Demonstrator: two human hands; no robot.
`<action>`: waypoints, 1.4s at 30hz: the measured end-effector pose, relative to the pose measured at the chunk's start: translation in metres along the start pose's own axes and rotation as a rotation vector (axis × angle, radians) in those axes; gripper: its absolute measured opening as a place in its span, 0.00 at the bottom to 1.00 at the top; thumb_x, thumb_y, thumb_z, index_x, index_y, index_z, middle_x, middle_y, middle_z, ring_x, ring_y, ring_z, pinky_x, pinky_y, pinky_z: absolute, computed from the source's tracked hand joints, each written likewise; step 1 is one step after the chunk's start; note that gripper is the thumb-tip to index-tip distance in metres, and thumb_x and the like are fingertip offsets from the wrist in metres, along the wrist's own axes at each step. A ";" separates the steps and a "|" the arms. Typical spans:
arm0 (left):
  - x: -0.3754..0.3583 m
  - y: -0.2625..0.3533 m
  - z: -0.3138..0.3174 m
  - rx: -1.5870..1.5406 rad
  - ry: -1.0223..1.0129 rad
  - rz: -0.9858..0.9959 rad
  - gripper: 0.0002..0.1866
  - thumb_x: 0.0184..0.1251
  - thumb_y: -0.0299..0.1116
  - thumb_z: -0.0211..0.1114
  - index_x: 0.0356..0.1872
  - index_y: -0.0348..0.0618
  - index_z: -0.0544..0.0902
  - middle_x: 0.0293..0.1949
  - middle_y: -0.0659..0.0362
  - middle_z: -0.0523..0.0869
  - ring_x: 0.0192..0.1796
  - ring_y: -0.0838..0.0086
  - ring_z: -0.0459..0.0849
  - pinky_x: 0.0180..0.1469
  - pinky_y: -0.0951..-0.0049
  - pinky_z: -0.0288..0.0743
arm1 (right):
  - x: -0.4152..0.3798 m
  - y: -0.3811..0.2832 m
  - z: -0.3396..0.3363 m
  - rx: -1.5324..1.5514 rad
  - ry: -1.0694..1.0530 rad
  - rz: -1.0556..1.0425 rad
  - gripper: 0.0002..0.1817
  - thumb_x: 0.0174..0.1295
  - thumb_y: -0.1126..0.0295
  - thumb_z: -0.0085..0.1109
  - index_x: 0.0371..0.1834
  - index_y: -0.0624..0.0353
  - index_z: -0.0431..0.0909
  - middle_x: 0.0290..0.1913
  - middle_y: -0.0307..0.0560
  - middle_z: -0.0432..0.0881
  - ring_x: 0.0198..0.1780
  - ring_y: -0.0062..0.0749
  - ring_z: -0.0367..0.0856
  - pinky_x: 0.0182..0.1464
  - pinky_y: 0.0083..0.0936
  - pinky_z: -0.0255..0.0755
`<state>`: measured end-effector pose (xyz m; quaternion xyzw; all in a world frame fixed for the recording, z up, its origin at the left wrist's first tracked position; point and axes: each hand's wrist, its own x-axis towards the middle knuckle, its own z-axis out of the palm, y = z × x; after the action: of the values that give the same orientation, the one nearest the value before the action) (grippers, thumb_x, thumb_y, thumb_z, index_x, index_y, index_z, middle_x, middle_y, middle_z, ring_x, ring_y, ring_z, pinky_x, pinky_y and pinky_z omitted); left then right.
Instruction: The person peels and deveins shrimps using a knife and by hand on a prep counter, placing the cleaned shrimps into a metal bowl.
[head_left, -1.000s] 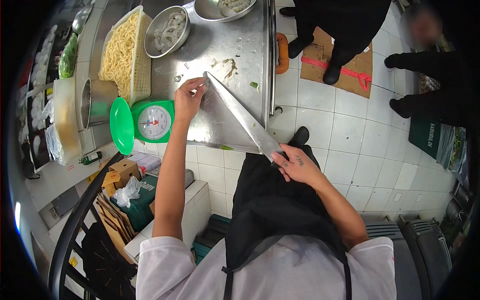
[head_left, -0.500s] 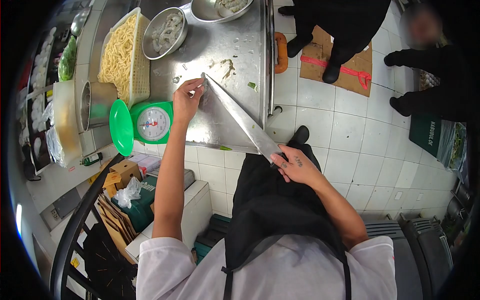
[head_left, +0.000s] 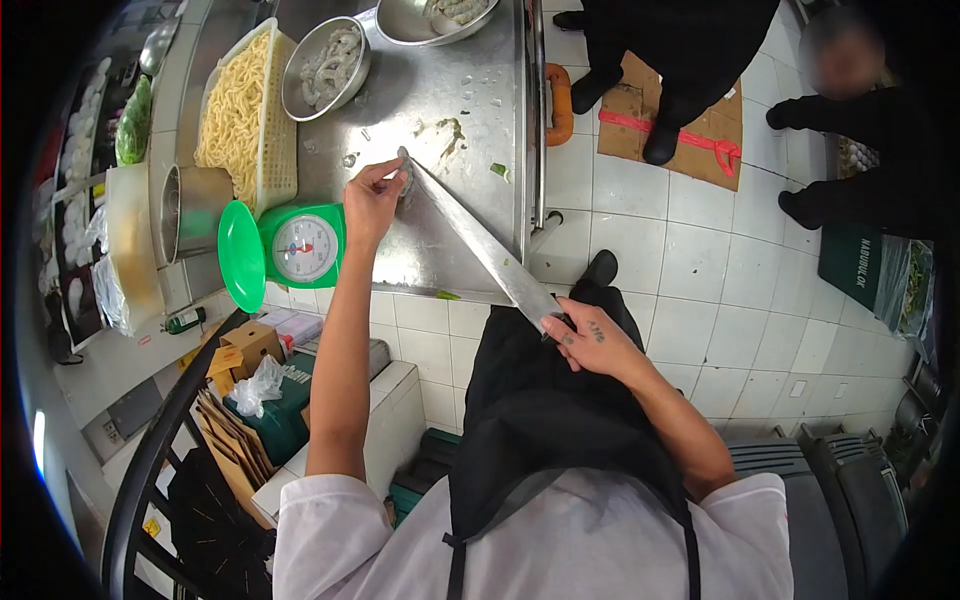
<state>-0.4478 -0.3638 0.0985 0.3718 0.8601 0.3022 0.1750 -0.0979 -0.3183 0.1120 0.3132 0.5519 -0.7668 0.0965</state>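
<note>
My right hand (head_left: 592,338) is closed round the handle of a long, broad knife (head_left: 480,240), low at the table's front right corner. The blade slants up and left across the steel table (head_left: 450,275), its tip right beside my left fingers. My left hand (head_left: 370,205) pinches a small grey shrimp (head_left: 407,186) on the table, partly hidden by the fingers. Wet scraps (head_left: 446,135) lie just beyond the knife tip. Farther back, a steel bowl (head_left: 288,85) holds peeled grey shrimp, and a second bowl (head_left: 400,35) has more.
A green dial scale (head_left: 305,248) stands by my left forearm. Behind it are a white basket (head_left: 283,150) of thick noodles and a steel pot (head_left: 205,210). To the right, a person in black (head_left: 680,60) stands on cardboard (head_left: 715,115); another person (head_left: 850,140) is beyond.
The view has shifted very slightly. Both hands, the shrimp and the knife keep almost the same places.
</note>
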 end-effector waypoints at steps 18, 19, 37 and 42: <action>-0.016 0.013 0.017 0.020 0.253 -0.036 0.15 0.58 0.34 0.71 0.42 0.35 0.86 0.29 0.54 0.88 0.28 0.77 0.83 0.33 0.77 0.76 | -0.012 0.009 0.006 0.034 -0.015 0.002 0.17 0.70 0.57 0.49 0.37 0.62 0.70 0.15 0.42 0.70 0.14 0.25 0.71 0.21 0.27 0.67; -0.017 0.014 0.019 0.021 0.254 -0.036 0.15 0.58 0.34 0.71 0.42 0.35 0.86 0.29 0.54 0.88 0.28 0.77 0.83 0.33 0.77 0.76 | -0.012 0.009 0.007 0.039 -0.012 -0.002 0.17 0.70 0.57 0.49 0.37 0.62 0.70 0.15 0.42 0.70 0.14 0.25 0.71 0.21 0.27 0.67; -0.024 0.013 0.044 -0.090 0.501 -0.230 0.14 0.58 0.32 0.71 0.40 0.32 0.85 0.30 0.54 0.86 0.27 0.78 0.80 0.31 0.78 0.73 | -0.034 0.001 0.005 -0.022 -0.026 0.022 0.17 0.70 0.57 0.49 0.37 0.64 0.68 0.17 0.50 0.74 0.15 0.34 0.75 0.22 0.32 0.68; -0.023 0.010 0.043 -0.055 0.503 -0.201 0.12 0.57 0.32 0.70 0.39 0.34 0.85 0.31 0.56 0.88 0.24 0.76 0.81 0.30 0.73 0.74 | -0.036 0.010 0.007 -0.214 0.123 -0.175 0.16 0.69 0.60 0.52 0.36 0.65 0.68 0.20 0.63 0.75 0.22 0.58 0.76 0.27 0.43 0.68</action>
<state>-0.4042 -0.3583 0.0743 0.1930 0.9006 0.3894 -0.0049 -0.0673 -0.3353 0.1263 0.2980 0.6607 -0.6883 0.0280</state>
